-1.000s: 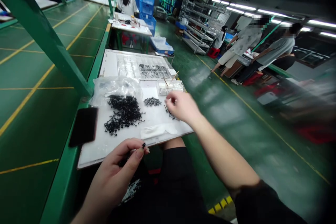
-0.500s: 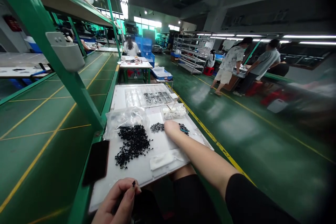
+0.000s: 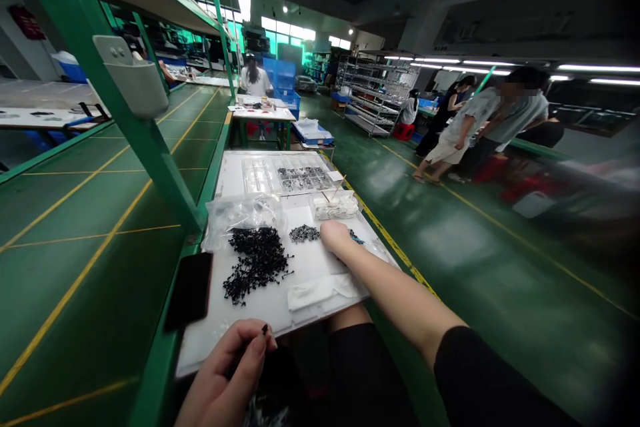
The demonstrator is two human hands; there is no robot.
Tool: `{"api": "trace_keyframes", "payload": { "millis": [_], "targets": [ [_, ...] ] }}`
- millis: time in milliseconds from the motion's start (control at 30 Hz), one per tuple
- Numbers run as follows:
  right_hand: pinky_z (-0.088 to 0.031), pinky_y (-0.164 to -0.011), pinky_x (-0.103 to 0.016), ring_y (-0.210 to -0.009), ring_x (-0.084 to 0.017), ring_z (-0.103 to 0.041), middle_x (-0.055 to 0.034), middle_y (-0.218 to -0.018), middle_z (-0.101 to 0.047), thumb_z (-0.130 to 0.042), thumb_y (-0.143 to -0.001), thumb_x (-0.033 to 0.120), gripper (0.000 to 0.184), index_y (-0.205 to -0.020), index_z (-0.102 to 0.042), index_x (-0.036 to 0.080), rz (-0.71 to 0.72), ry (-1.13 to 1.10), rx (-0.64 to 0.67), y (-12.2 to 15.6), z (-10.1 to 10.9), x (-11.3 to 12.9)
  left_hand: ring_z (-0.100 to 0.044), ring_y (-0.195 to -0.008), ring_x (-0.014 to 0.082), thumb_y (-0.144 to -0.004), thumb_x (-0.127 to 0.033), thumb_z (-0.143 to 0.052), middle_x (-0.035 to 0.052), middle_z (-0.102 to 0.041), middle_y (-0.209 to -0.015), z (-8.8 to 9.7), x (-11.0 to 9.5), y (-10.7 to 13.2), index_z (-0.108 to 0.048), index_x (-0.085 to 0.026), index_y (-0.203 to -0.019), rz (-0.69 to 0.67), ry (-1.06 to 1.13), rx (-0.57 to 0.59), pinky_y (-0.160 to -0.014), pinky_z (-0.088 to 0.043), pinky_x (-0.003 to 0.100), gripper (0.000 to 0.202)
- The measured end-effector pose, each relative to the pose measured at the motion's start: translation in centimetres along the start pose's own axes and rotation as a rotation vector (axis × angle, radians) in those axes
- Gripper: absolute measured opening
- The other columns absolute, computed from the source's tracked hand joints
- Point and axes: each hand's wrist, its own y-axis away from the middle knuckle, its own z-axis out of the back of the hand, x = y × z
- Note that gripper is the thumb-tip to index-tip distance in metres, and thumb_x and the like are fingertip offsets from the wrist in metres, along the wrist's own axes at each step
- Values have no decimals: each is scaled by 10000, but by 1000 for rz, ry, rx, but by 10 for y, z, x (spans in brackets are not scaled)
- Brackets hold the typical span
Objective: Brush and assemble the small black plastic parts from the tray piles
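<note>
Between the thumb and forefinger of my left hand (image 3: 233, 360), at the table's near edge, is a tiny black plastic part (image 3: 265, 329). Beyond it spreads a pile of similar black parts (image 3: 257, 260), spilling from a clear plastic bag (image 3: 245, 211). My right hand (image 3: 335, 237) rests low at a heap of small grey parts (image 3: 303, 233); its fingers are turned away and hidden. A thin blue item (image 3: 356, 238) shows just right of that hand, too small to name. A folded white cloth (image 3: 320, 292) lies below my right forearm.
A clear compartment tray (image 3: 257, 175) with many small parts stands at the table's far end. Nearer is a whitish block (image 3: 336, 205) with thin sticks standing in it. A dark phone (image 3: 189, 290) lies left, near a green post (image 3: 150, 147). Several people stand or sit farther off.
The view has shifted slightly, so the table appears higher. My left hand keeps the black part pinched, and my right hand stays at the grey parts. One person at right has leaned or stepped rightward.
</note>
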Motion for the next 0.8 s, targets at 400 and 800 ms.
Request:
{"api": "trace_keyframes", "payload": {
  "millis": [400,800],
  "targets": [
    [-551,-703,-224,-815,-115,-691,-45,-946,-736,-725,-988,157,67,-1046,-758,166,966,-824,-271,185,32,-8,-625,-854,183,-1040,-396,-637,4,-688,-890,-32,-40,12,-713,-269,-882,-171,122,154,-741,-511,246,217],
    [-563,-733,-222,-850,-123,-710,-61,-979,-746,-763,-947,126,150,-1090,-794,161,918,-900,-198,190,20,-7,-593,-853,116,-1104,-349,-560,-63,-643,-930,-32,-31,13,-662,-323,-1003,-257,59,287,-768,-493,192,146]
  ]
}}
